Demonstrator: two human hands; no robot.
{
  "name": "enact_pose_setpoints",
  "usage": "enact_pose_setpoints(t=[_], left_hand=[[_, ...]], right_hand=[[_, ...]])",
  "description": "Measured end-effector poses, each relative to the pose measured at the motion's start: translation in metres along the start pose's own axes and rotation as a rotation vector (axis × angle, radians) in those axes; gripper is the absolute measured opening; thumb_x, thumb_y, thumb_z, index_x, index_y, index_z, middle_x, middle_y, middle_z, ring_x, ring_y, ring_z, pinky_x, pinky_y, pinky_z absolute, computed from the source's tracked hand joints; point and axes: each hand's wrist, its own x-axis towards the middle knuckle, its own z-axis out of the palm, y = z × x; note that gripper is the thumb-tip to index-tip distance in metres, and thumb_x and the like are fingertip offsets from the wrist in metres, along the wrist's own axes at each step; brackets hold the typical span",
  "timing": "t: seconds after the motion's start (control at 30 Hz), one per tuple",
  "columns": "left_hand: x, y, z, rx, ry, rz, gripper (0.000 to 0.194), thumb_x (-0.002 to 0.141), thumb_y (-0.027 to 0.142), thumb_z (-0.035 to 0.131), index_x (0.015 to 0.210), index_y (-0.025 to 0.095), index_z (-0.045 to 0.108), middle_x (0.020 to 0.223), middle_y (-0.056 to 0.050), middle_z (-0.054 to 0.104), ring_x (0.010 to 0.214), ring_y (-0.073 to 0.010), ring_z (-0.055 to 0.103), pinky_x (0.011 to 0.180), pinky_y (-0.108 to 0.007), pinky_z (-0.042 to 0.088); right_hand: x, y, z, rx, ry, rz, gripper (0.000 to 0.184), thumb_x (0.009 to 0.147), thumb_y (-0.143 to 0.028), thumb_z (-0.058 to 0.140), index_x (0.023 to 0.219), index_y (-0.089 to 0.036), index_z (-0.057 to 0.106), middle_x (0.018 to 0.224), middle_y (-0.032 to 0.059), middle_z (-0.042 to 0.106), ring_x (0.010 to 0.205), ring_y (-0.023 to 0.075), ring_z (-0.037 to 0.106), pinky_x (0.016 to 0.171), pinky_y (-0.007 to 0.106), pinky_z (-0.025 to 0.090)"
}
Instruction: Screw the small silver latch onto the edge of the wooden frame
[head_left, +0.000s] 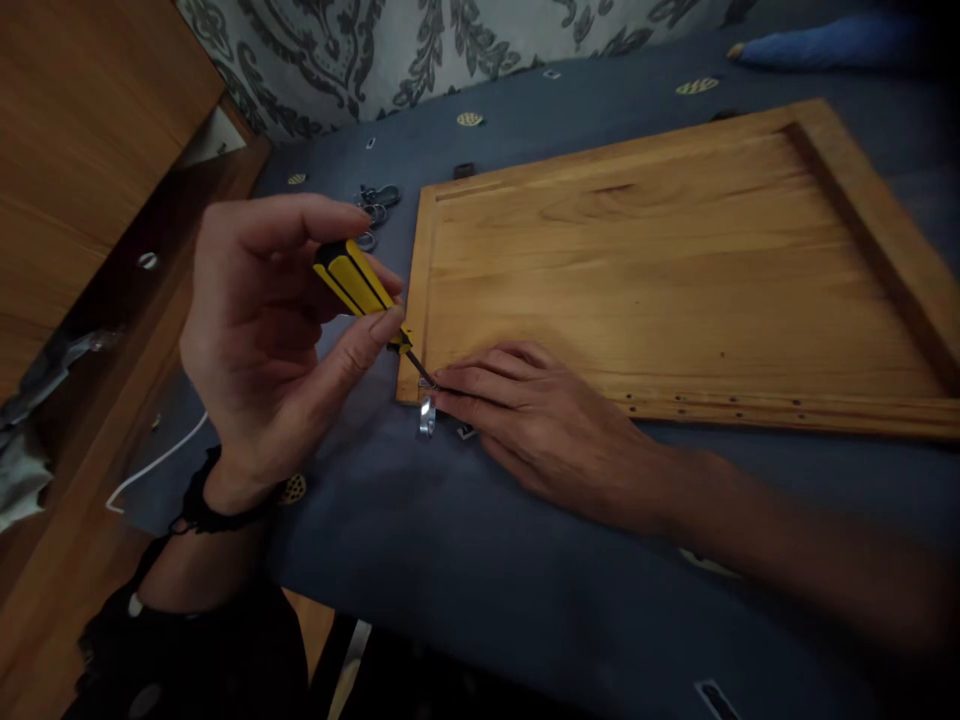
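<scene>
My left hand (274, 335) grips a yellow and black screwdriver (358, 282) between thumb and fingers, its tip angled down to the near left corner of a wooden cabinet door (660, 260) lying flat on a blue bedsheet (465, 560). My right hand (536, 420) rests on the sheet at that corner, fingers pressed together on a small shiny metal fitting (427, 415) that sits against the door's edge.
Several metal rings and hooks (377, 207) lie on the sheet beyond the door's left end. A wooden cabinet (67, 150) stands at the left. A white cord (154, 465) runs along the sheet's left edge. A patterned fabric (420, 45) hangs behind.
</scene>
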Motion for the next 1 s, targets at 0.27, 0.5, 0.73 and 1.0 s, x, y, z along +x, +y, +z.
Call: enact_pose_setpoints(t=[0.27,0.5,0.73,1.0], left_hand=[[0.001,-0.008,-0.008,0.164,0.004,0.037,0.062,0.072,0.037,0.087,0.126,0.032,0.059,0.112,-0.001,0.051,0.103,-0.0205,0.065,0.074,-0.034,0.068],[0.001,-0.013,-0.008,0.013,0.028,0.063,0.053,0.075,0.018,0.085,0.123,0.027,0.063,0.113,0.0,0.058,0.089,-0.0144,0.068,0.079,-0.032,0.069],[0.002,-0.017,-0.014,0.015,-0.055,0.11,0.064,0.071,0.032,0.088,0.129,0.035,0.059,0.124,0.004,0.056,0.098,-0.0182,0.069,0.078,-0.028,0.068],[0.002,-0.021,-0.015,-0.066,0.007,0.106,0.057,0.071,0.021,0.088,0.122,0.026,0.063,0.119,0.003,0.059,0.095,-0.0138,0.069,0.078,-0.024,0.067]], right_hand=[[-0.002,0.003,0.002,-0.021,0.008,-0.006,0.037,0.1,-0.015,0.04,0.127,-0.011,0.065,0.126,0.0111,0.068,0.112,0.0256,0.059,0.096,0.045,0.049],[-0.002,0.002,0.002,-0.027,0.015,-0.015,0.037,0.1,-0.014,0.04,0.127,-0.01,0.065,0.125,0.0113,0.068,0.112,0.0258,0.06,0.096,0.044,0.049],[-0.001,0.002,0.002,-0.022,0.002,-0.004,0.037,0.1,-0.015,0.04,0.127,-0.011,0.065,0.125,0.0113,0.068,0.112,0.0255,0.06,0.096,0.045,0.049],[-0.002,0.003,0.002,-0.018,-0.001,-0.003,0.037,0.099,-0.014,0.042,0.128,-0.011,0.064,0.125,0.0112,0.068,0.112,0.0252,0.059,0.097,0.045,0.049]])
